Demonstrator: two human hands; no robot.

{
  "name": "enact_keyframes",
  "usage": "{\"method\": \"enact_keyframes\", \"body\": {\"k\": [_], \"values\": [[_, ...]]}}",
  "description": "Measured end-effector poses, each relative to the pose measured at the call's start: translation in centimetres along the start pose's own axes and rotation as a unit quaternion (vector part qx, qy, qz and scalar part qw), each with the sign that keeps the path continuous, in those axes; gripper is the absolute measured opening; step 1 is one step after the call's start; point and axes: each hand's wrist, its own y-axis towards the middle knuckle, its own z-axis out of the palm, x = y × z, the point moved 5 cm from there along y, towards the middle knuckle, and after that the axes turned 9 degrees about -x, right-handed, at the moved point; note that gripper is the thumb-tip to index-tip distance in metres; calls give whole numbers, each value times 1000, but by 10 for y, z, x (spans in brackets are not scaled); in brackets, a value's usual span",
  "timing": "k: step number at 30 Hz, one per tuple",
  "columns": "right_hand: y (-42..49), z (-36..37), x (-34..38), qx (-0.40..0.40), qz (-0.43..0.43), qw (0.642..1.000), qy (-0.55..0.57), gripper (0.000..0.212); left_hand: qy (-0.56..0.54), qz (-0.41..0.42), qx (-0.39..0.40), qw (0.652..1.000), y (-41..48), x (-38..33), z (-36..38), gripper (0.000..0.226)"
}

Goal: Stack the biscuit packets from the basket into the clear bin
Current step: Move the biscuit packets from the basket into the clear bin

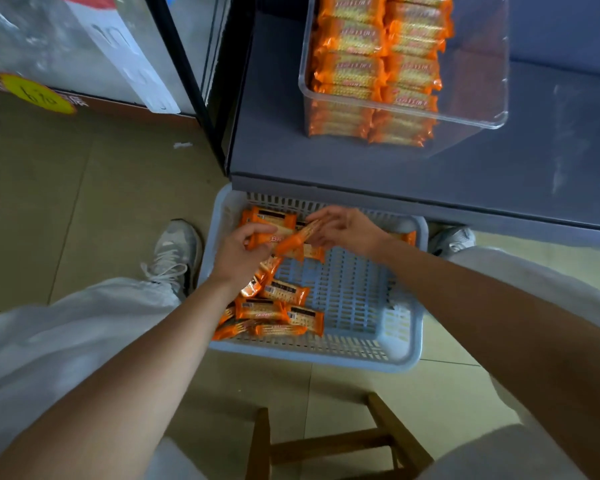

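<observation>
A pale blue slotted basket (371, 344) stands on the floor between my feet, with several orange biscuit packets (281, 308) heaped in its left half. Over the basket's far left, my left hand (238, 258) and my right hand (347, 230) both grip one orange packet (293, 241), which is held tilted between them. On the grey shelf above stands the clear bin (478, 98). Its left side is filled with two rows of stacked orange packets (378, 71), and its right side is bare.
The grey shelf (499, 174) overhangs the basket's far edge. A black-framed glass cabinet (184, 74) stands at the left. A wooden stool (336, 441) is under me at the bottom. My shoes (174, 251) flank the basket on the tiled floor.
</observation>
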Motion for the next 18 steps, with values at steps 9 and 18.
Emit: {"method": "enact_keyframes", "body": {"k": [9,18], "values": [[-29,-19,24,-19,8,997,-72,32,-63,-29,19,997,-21,-32,4,9],[-45,-32,41,-64,-98,980,-162,37,-70,-24,-3,997,-24,-49,10,27]]}}
